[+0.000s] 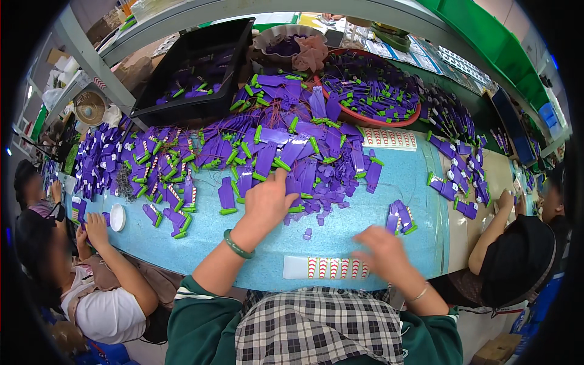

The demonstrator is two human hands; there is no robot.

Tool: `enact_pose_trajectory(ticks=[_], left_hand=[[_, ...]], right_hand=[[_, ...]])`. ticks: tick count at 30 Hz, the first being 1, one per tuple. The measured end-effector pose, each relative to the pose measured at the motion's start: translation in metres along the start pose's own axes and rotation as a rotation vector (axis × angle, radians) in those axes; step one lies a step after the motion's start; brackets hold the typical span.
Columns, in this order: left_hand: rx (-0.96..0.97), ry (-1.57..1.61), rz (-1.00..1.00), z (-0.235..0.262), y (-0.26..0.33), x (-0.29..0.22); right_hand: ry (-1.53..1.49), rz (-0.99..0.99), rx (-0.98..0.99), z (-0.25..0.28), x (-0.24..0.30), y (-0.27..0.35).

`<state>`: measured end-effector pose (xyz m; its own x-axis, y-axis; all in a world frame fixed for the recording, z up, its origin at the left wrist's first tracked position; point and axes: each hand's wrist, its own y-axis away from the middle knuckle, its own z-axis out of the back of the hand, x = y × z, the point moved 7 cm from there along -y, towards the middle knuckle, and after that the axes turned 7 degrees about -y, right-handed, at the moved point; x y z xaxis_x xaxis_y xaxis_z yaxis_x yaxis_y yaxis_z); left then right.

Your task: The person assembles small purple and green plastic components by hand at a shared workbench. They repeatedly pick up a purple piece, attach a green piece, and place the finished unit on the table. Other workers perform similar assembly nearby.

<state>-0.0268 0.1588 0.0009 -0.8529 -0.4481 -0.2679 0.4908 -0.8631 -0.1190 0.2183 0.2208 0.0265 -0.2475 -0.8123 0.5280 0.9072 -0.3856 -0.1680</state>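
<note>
My left hand (266,202) reaches into the near edge of a heap of purple plastic parts with green ends (267,155). Its thumb and index finger are apart, touching the parts; the other fingers are partly hidden. My right hand (384,254) hovers at the right end of a white sticker sheet (295,267) printed with red and yellow chevron strips. Its fingers are somewhat blurred but spread, with nothing visible in them. Just beyond it lies a small group of purple parts (398,216), one bearing a chevron strip.
Behind the heap stand a black tray (182,112) and a red basket (389,123) of purple parts. Another sticker sheet (389,139) lies before the basket. Co-workers sit left and right, near a white round lid (118,218) and more parts (459,173). A metal shelf beam (201,13) crosses above.
</note>
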Motion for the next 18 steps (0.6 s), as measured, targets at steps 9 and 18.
enact_pose_trajectory(ticks=[9, 18], left_hand=[[-0.087, 0.707, 0.081, 0.000, 0.005, 0.007], [-0.872, 1.128, -0.331, 0.160, 0.058, 0.016]], right_hand=[[-0.128, 0.132, 0.094, -0.071, 0.045, -0.016], [-0.122, 0.106, 0.103, -0.083, 0.043, -0.016]])
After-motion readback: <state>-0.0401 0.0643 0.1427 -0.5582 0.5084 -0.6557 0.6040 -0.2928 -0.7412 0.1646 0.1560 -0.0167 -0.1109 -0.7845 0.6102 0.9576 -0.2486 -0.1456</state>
